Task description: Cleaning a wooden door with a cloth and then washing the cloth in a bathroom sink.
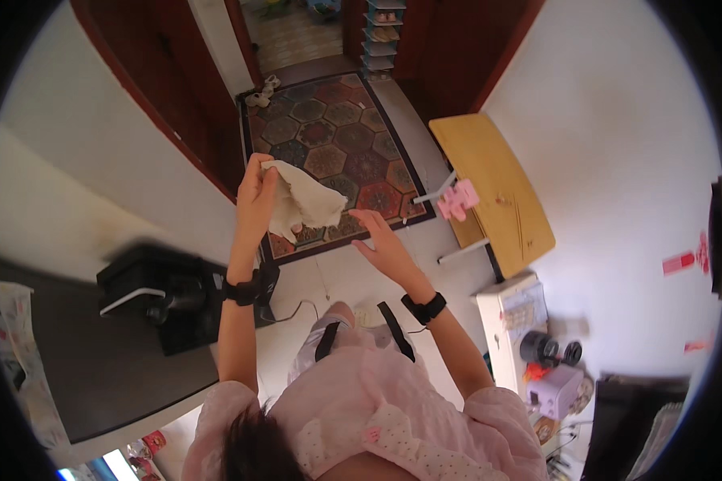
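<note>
A cream cloth with a frayed edge hangs from my left hand, pinched at its upper corner between thumb and fingers. My right hand is just right of the cloth's lower edge, its fingers apart and nothing in it. Both wrists wear black straps. Beneath the cloth lies a rug with a hexagon pattern, on a pale tiled floor.
A yellow wooden folding table with a pink item is at the right, above a white cabinet. Black equipment lies on a dark tabletop at the left. Shoes sit by the rug's far left corner, near a shoe rack.
</note>
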Demonstrator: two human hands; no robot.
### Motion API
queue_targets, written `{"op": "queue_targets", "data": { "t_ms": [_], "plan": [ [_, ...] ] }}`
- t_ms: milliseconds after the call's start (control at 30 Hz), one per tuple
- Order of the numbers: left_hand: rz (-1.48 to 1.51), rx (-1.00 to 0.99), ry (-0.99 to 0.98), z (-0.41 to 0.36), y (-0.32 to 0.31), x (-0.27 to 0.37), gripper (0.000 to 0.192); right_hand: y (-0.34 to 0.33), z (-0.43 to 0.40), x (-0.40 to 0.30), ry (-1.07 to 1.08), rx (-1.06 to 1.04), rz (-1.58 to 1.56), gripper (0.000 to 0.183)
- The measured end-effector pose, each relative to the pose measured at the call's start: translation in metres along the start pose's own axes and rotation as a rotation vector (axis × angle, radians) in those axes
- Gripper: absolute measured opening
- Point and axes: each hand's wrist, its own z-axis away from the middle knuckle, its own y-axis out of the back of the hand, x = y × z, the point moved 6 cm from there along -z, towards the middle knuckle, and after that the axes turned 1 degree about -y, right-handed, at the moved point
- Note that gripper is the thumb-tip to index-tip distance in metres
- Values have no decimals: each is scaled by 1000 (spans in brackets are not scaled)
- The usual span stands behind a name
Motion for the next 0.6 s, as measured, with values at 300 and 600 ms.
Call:
{"op": "queue_targets", "data": {
  "t_ms": [300,600],
  "plan": [
    [237,107,98,-252,-21,-111,9,3,-296,119,162,-7,157,52],
    [233,177,242,-510,-29,-209,13,3,-548,227,334,-79,72,28]
  ]
}}
